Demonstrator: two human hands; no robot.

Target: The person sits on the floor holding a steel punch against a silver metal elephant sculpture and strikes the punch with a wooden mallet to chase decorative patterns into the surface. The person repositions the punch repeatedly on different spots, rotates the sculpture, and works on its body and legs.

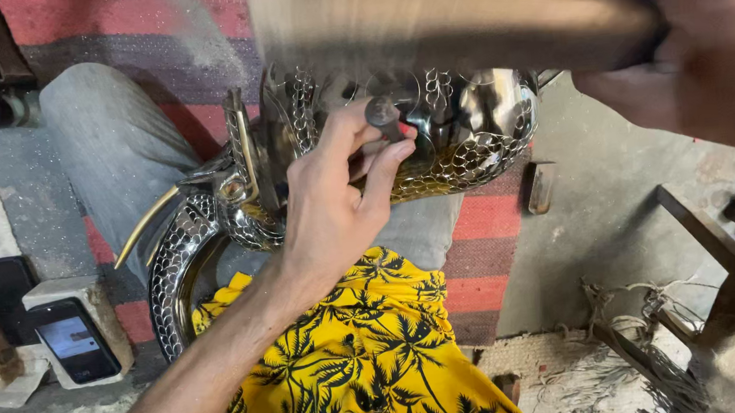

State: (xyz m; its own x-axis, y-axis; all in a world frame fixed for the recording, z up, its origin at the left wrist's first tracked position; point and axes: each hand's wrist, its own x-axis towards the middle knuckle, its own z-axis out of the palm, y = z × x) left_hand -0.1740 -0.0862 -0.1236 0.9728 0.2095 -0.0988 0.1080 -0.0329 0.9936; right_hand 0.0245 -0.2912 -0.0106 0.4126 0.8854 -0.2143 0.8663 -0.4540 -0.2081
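Concrete floor (611, 219), striped rug (488, 249). One metalwork (459, 135) on lap, centre. Left hand (332, 210) pinches punch (384, 115) on it; right hand (693, 40), 1 o'clock, grips blurred mallet (448, 15). Two phones (70, 338), 8 o'clock.

The wooden tool (448, 15) in the right hand (693, 40) is blurred; the picture's edge cuts this hand off.

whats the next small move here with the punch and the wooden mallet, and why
Probably bring the wooden mallet down onto the punch. The left hand pinches the punch upright against the patterned metal piece, and the right hand holds the mallet raised and motion-blurred just above it.
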